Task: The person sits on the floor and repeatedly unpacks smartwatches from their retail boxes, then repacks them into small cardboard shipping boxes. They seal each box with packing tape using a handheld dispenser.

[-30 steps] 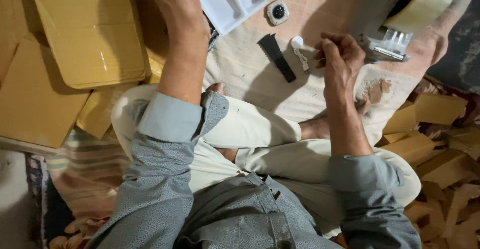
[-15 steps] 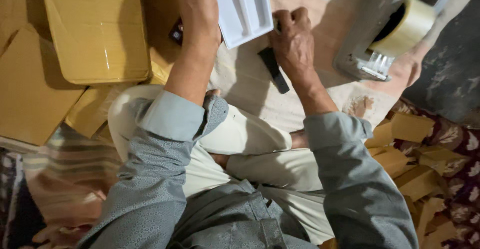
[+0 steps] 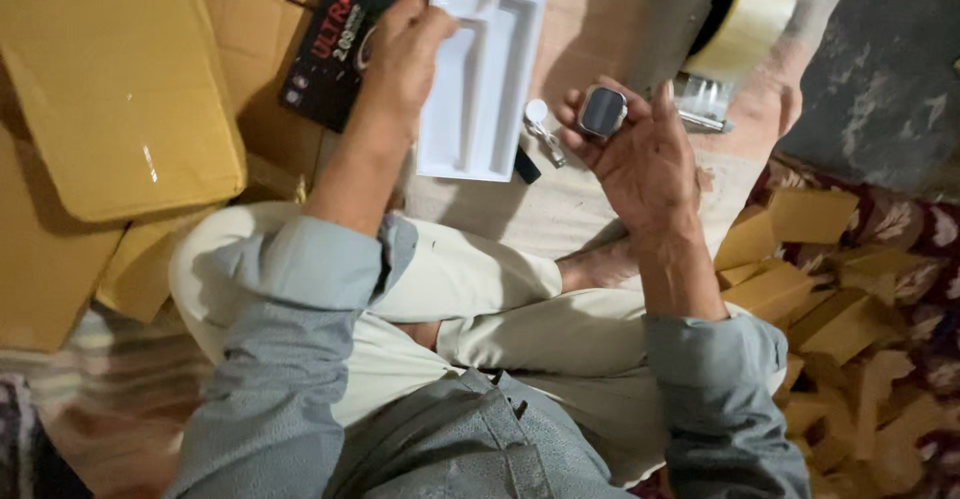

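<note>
Looking down from the head camera, a seated person in a grey shirt and cream trousers is seen cross-legged on a cloth-covered floor [image 3: 590, 209]. A white moulded plastic tray [image 3: 490, 69] with long recesses is gripped along its left edge by the left hand [image 3: 405, 54], the fingers being curled round the rim and the thumb laid on top. The tray is held tilted above the floor, and part of a black printed box [image 3: 335, 44] is covered by it and by the left hand. The right hand [image 3: 640, 154] is turned palm up and held half open; a small rectangular watch body [image 3: 603, 111] with a dark screen and a silvery case is pinched at the fingertips. Just below the tray's lower right corner, a small white round charger with a short lead [image 3: 540, 124] is seen lying on the cloth, beside a dark flat piece [image 3: 527, 167] that is partly hidden by the tray. A tape dispenser with a roll of yellowish tape [image 3: 745, 24] stands near the right hand, at the top right. Flattened brown cartons [image 3: 110, 79] are stacked at the left, and small tan cardboard boxes [image 3: 800, 259] are piled at the right.
</note>
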